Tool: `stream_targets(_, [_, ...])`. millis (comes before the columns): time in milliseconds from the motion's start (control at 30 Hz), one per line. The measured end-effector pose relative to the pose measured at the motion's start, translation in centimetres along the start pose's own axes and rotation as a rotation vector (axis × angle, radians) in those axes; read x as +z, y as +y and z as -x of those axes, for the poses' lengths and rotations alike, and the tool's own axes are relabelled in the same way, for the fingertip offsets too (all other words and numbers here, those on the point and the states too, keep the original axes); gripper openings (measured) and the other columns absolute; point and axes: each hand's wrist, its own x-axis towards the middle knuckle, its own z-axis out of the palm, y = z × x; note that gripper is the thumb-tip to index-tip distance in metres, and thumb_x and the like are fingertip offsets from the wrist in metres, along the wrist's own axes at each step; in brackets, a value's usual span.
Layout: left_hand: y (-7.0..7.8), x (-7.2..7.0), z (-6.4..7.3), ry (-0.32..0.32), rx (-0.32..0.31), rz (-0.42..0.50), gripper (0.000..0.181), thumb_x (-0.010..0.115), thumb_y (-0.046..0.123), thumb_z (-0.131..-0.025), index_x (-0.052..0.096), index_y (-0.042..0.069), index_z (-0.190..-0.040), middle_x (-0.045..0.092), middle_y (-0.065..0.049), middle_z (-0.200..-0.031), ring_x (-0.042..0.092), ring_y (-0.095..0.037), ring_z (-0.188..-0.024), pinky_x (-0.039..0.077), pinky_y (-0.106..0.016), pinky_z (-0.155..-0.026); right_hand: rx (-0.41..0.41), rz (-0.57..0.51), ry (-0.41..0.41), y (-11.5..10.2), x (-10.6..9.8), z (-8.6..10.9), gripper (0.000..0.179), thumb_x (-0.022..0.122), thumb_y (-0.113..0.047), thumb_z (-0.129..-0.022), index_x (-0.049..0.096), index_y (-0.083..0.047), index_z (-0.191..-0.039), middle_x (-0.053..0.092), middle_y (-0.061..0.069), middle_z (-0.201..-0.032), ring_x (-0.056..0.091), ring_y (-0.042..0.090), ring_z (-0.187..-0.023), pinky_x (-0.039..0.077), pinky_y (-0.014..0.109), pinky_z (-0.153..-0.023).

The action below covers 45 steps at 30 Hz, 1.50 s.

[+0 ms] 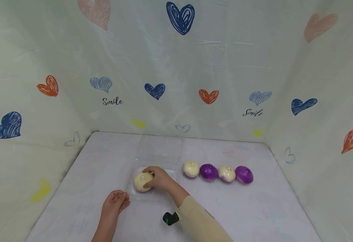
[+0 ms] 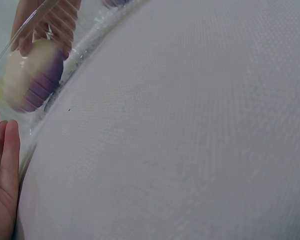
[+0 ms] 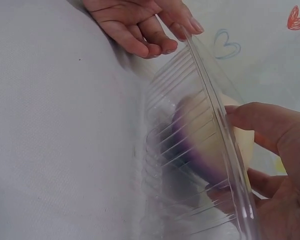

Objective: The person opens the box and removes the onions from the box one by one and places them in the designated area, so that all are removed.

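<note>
My right hand (image 1: 158, 178) grips a turnip (image 1: 141, 182), cream on top and purple below, inside the clear plastic box (image 1: 168, 172). In the right wrist view the right hand's fingers (image 3: 270, 122) curl round the turnip (image 3: 202, 135) behind the box's ribbed wall. At the box's near left corner is my left hand (image 1: 113, 203). Its fingertips (image 3: 194, 25) pinch the rim there, while its other fingers are loosely bent. Through the clear wall, the left wrist view also shows the held turnip (image 2: 35, 75).
Right of the box stand several more turnips in a row: a cream one (image 1: 191, 169), a purple one (image 1: 208, 172), another cream one (image 1: 226, 173) and another purple one (image 1: 244, 174). The box's clear lid (image 1: 161, 148) lies folded back. A heart-printed curtain (image 1: 182, 60) encloses the white table (image 1: 239, 208).
</note>
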Motion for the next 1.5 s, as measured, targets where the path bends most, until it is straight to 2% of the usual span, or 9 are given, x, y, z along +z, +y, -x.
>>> stream_targets(433, [0.0,-0.1,0.1,0.002,-0.003,-0.028,0.017,0.060,0.009,-0.098,0.050,0.000,-0.108,0.065,-0.006,-0.092,0.064,-0.012,-0.086,0.057,-0.027,-0.081,0.024,-0.046,-0.030,0.2,-1.8,1.2,0.047,0.087,-0.010,-0.072,0.068,-0.016,-0.116,0.060,-0.004,-0.116,0.056,0.013,-0.099,0.050,0.024,-0.080])
stream_targets(767, [0.0,-0.2,0.1,0.009,-0.026,-0.066,0.019,0.058,0.012,-0.099,0.049,0.000,-0.109,0.064,-0.006,-0.094,0.064,-0.011,-0.088,0.057,-0.027,-0.082,0.000,-0.057,-0.039,0.2,-5.1,3.5,0.048,0.085,-0.015,-0.074,0.067,-0.020,-0.118,0.060,-0.007,-0.118,0.055,0.016,-0.105,0.050,0.027,-0.080])
stream_targets(1133, [0.2,-0.1,0.3,-0.004,-0.027,-0.070,0.019,0.057,0.012,-0.100,0.048,-0.001,-0.112,0.065,-0.006,-0.095,0.064,-0.012,-0.089,0.057,-0.027,-0.083,-0.044,-0.115,0.084,1.9,-9.4,6.0,0.052,0.085,-0.012,-0.076,0.064,-0.011,-0.123,0.061,0.004,-0.122,0.057,0.025,-0.108,0.054,0.033,-0.085])
stream_targets(1300, [0.1,0.0,0.2,0.002,-0.025,-0.061,0.019,0.058,0.012,-0.099,0.049,0.000,-0.111,0.066,-0.006,-0.095,0.064,-0.013,-0.089,0.057,-0.027,-0.083,-0.008,-0.193,0.165,3.1,-10.9,7.2,0.054,0.085,-0.010,-0.074,0.064,-0.010,-0.124,0.060,0.009,-0.123,0.057,0.029,-0.108,0.055,0.037,-0.084])
stream_targets(1400, [0.1,0.0,0.2,0.004,-0.029,-0.066,0.019,0.058,0.012,-0.100,0.049,0.000,-0.111,0.066,-0.006,-0.096,0.064,-0.013,-0.090,0.057,-0.028,-0.083,0.043,-0.240,0.221,3.6,-11.6,8.0,0.054,0.085,-0.010,-0.074,0.064,-0.012,-0.124,0.059,0.009,-0.124,0.055,0.030,-0.111,0.056,0.039,-0.082])
stream_targets(1500, [0.1,-0.1,0.2,0.007,-0.035,-0.079,0.019,0.057,0.013,-0.100,0.048,0.000,-0.111,0.065,-0.006,-0.096,0.064,-0.013,-0.089,0.057,-0.028,-0.083,0.069,-0.237,0.284,4.1,-12.3,8.7,0.055,0.085,-0.012,-0.074,0.064,-0.013,-0.124,0.059,0.009,-0.124,0.054,0.032,-0.112,0.055,0.040,-0.082])
